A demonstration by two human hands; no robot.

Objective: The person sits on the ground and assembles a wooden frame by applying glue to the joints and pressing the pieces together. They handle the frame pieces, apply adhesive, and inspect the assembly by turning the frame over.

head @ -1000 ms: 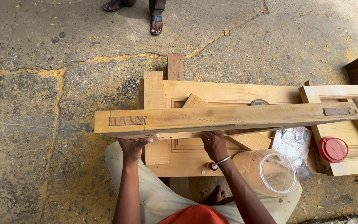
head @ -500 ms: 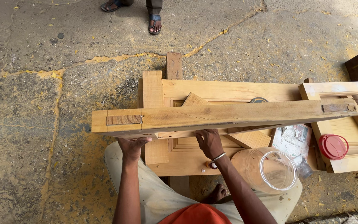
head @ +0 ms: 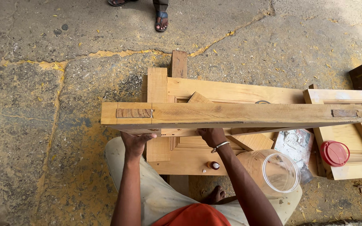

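I hold a long, thick wooden beam (head: 239,114) level above a panelled wooden door piece (head: 214,90) that lies on the ground. My left hand (head: 135,142) grips the beam's underside near its left end, below a dark inset patch (head: 134,113). My right hand (head: 211,136), with a metal bangle at the wrist, grips the underside near the middle. A similar dark patch (head: 344,112) sits at the beam's right end. A clear plastic jar (head: 273,171) of brownish powder leans by my right forearm.
A red jar lid (head: 334,153) rests on a second wooden frame (head: 348,134) at right. A small brown bottle (head: 215,165) stands on the door piece. A crumpled plastic bag (head: 296,144) lies between the frames. Another person's sandalled foot (head: 161,20) stands on cracked concrete at the top.
The beam has shifted slightly to the left in my hands. My right hand has slid left along its underside.
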